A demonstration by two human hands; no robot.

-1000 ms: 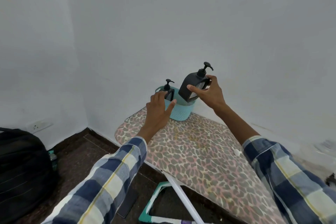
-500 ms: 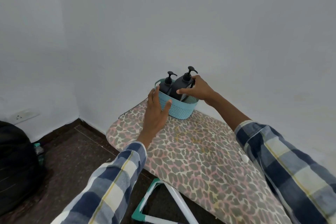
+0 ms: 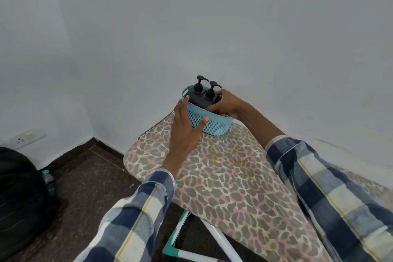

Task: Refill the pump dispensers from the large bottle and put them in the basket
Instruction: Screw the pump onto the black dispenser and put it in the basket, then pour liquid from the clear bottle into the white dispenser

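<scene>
Inside the teal perforated plastic basket (image 3: 214, 123), upright, stands the right-hand black pump dispenser (image 3: 209, 97), gripped by the right hand (image 3: 226, 105) (nearer one); the left hand (image 3: 185, 127), fingers spread, steadies the wall.

Two black pump dispensers stand upright side by side in the teal basket (image 3: 214, 125), the left pump dispenser (image 3: 197, 93) touching the right pump dispenser (image 3: 209, 97). The left hand (image 3: 185, 127) presses flat against the basket's near-left wall, fingers straight. The right hand (image 3: 225, 105) curls around the right dispenser's body. The basket sits at the far end of the leopard-print ironing board (image 3: 229, 181), near the wall.
</scene>
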